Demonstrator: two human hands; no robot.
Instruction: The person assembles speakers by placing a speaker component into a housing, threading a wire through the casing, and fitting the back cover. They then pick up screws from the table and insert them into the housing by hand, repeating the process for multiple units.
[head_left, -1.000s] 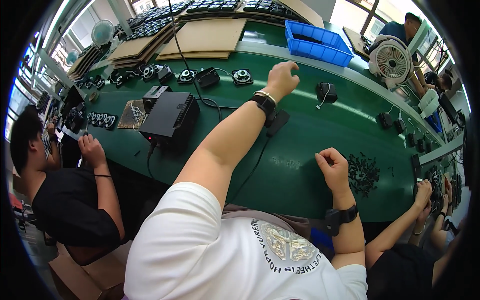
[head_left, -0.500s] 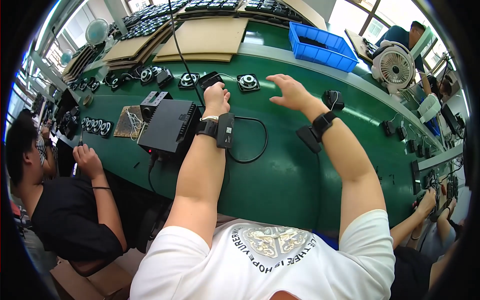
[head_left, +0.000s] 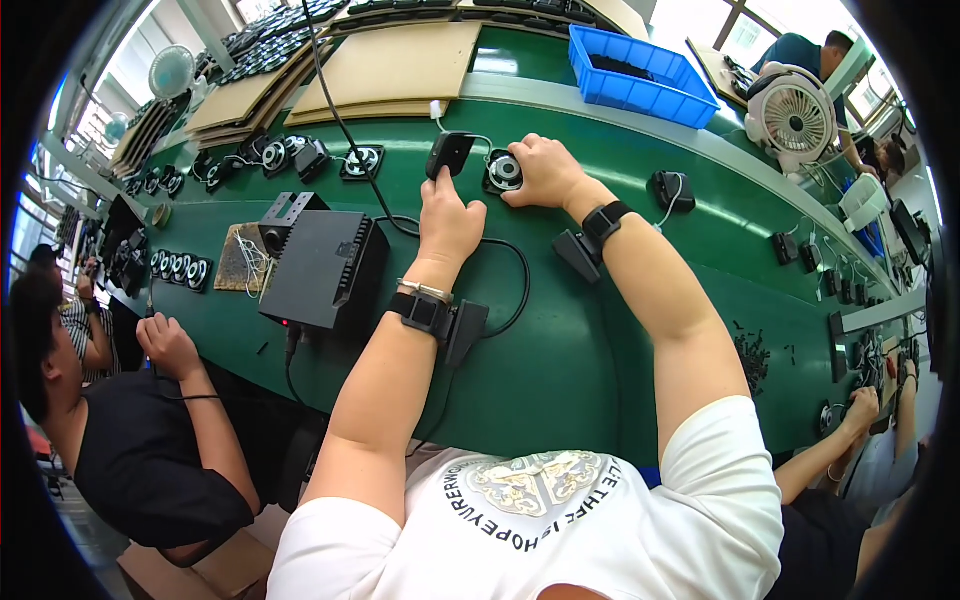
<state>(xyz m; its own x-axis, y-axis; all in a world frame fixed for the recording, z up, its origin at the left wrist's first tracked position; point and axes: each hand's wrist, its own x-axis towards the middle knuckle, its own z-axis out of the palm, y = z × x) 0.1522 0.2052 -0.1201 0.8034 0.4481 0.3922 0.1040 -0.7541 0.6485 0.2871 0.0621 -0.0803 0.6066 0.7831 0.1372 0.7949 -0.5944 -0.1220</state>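
Observation:
My left hand [head_left: 450, 222] holds a small black plastic housing [head_left: 449, 154] tilted up at its fingertips. A thin white cable with a white connector [head_left: 436, 110] loops behind the housing toward a loudspeaker [head_left: 503, 172]. That speaker has a silver ring and a square black frame, and the fingers of my right hand [head_left: 548, 173] are closed round its right side. Left of my hands, another speaker [head_left: 362, 162] lies face up on the green bench. A black box-shaped device [head_left: 325, 265] with a red light stands beside my left forearm.
A blue bin [head_left: 640, 80] with dark contents stands at the back, near a white fan [head_left: 795, 118]. Tan boards [head_left: 385, 70] are stacked behind the speakers. A black cable hangs across the left side. A black housing [head_left: 674, 191] lies right; co-workers sit on both sides.
My right hand has moved left and taken hold of the speaker. My left hand has raised and tilted the black housing, and the white connector now shows behind it.

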